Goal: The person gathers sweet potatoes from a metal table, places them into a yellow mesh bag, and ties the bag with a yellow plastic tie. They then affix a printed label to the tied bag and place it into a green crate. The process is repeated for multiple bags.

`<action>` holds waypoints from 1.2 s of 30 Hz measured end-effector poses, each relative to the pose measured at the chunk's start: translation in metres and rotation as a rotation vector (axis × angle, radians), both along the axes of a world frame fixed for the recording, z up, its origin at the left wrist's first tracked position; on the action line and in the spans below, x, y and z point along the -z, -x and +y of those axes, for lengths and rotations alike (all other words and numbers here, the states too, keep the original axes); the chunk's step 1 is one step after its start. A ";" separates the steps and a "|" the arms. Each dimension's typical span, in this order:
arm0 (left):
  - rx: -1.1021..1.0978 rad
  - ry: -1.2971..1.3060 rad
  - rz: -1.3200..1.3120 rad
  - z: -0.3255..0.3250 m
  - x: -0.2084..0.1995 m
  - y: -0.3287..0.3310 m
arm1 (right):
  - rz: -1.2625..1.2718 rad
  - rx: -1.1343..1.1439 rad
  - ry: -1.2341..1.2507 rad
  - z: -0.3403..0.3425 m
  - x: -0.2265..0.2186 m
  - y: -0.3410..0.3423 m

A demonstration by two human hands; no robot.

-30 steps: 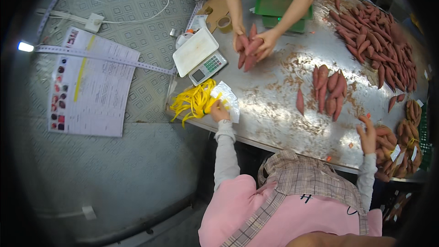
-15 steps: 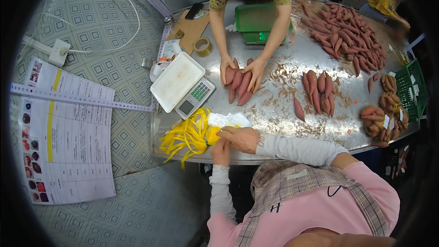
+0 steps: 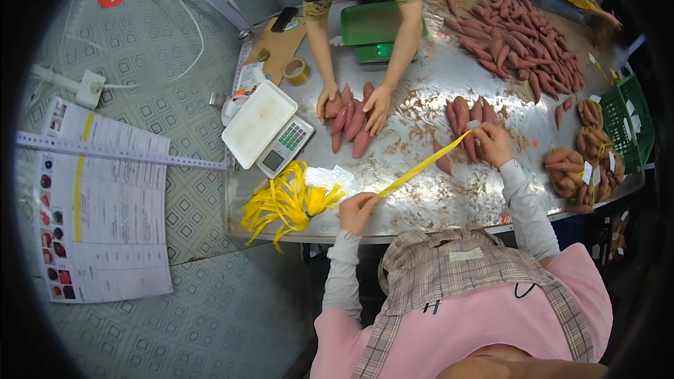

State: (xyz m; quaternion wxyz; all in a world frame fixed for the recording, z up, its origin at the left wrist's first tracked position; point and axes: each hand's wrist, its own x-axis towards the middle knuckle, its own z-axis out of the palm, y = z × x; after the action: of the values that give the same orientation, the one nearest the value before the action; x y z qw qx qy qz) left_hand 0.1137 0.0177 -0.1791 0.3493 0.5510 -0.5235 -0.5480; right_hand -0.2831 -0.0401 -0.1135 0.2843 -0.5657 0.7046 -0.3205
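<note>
A yellow mesh bag (image 3: 425,164), drawn out into a narrow slanting strip, spans the gap between my hands. My left hand (image 3: 358,213) pinches its lower end near the table's front edge. Higher and to the right, my right hand (image 3: 494,144) grips the other end, where a small white tag (image 3: 473,125) shows. Left of my left hand lies a bundle of similar yellow bags (image 3: 281,200), tied with a green band, beside white labels (image 3: 331,179). Behind my right hand is a small group of sweet potatoes (image 3: 460,114), partly hidden by the hand.
Across the metal table (image 3: 414,214), a co-worker's hands (image 3: 377,108) hold several sweet potatoes (image 3: 349,121). A white scale (image 3: 258,125) stands at left, a green scale (image 3: 372,28) at the back. Right: a sweet potato heap (image 3: 519,42), filled net bags (image 3: 566,168), a green crate (image 3: 627,123).
My hands were together at the bundle; now a single yellow bag is out of it and stretched, my right hand having moved far right. The view has shifted slightly.
</note>
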 end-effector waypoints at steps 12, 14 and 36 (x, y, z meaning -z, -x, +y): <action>0.055 -0.653 0.940 0.026 -0.033 0.189 | -0.336 -0.354 -0.069 0.115 -0.002 -0.030; 0.082 -0.657 0.881 0.032 -0.048 0.209 | -0.631 -0.313 -0.074 0.119 0.019 -0.023; -0.166 0.561 -0.112 0.055 -0.079 0.219 | -0.976 -0.177 -0.322 0.123 0.023 0.005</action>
State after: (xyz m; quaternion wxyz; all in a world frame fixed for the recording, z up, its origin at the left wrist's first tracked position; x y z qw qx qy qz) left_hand -0.1049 0.0729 -0.0999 0.5022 0.5034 -0.6261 -0.3199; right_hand -0.2883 0.0830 -0.1366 0.6889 -0.3571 0.4800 -0.4093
